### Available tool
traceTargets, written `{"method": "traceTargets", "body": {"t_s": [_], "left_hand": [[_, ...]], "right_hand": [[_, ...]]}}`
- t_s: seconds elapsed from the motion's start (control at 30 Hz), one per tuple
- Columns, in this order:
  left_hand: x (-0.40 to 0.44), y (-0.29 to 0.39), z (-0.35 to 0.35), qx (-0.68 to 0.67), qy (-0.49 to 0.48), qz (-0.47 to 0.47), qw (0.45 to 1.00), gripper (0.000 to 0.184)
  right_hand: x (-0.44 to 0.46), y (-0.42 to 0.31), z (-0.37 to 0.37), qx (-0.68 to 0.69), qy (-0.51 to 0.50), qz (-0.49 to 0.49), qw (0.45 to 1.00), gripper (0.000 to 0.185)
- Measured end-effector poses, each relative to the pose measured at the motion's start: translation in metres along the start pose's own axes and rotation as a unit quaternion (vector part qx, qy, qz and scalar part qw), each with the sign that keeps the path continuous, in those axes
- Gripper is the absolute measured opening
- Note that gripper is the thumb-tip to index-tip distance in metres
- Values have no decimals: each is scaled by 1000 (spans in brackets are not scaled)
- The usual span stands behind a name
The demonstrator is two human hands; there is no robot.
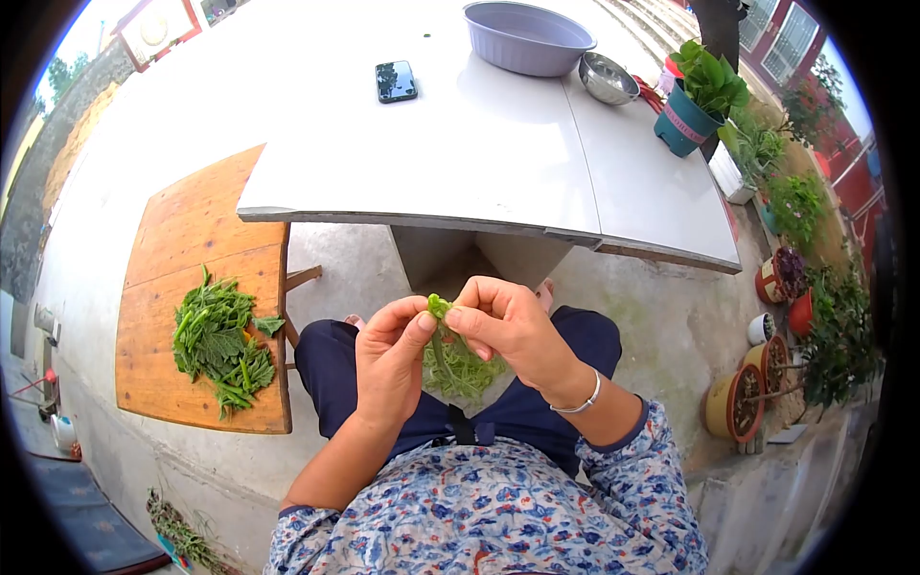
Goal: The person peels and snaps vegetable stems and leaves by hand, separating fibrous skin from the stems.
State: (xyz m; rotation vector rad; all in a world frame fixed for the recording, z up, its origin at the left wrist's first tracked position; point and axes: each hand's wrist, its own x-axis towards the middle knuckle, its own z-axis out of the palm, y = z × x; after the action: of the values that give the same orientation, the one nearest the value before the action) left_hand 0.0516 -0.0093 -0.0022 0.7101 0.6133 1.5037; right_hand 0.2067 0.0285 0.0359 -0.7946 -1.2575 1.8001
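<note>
From where I stand, the seated person has a green stem [438,305] up in front, between the knees, and both hands are on it. The left hand [391,353] pinches it between thumb and forefinger; the right hand [506,331] does the same from the other side, the fingertips almost meeting. Beneath them, between the legs, is a tangle of pale green strips [464,374]; I can't tell what they rest on. A heap of leafy greens [218,340] lies straight on the wooden table [153,355] at the left.

At the far edge of the white table [479,163] stands a wide lavender basin [530,56], its contents hidden from me. Just beside it a metal bowl [608,81] tips slightly, its inside all glare. Next comes a teal pot [681,123] holding a broad-leaved plant [711,79]. Down on the right, a round tan planter [735,407] holds brown soil.
</note>
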Motion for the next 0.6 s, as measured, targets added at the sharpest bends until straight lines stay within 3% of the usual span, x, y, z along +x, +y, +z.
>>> {"method": "traceTargets", "body": {"t_s": [0.2, 0.27, 0.37, 0.6], "left_hand": [[2, 5, 6, -19, 4, -11, 1000, 15], [2, 6, 7, -17, 3, -25, 1000, 14], [1, 7, 5, 25, 7, -1, 1000, 13], [-2, 8, 3, -20, 49, -52, 997, 12]], "right_hand": [[0, 4, -2, -74, 9, 9, 997, 17], [2, 7, 2, -87, 18, -58, 994, 16], [0, 4, 1, -152, -24, -43, 987, 17], [0, 6, 1, -223, -37, -29, 974, 16]]}}
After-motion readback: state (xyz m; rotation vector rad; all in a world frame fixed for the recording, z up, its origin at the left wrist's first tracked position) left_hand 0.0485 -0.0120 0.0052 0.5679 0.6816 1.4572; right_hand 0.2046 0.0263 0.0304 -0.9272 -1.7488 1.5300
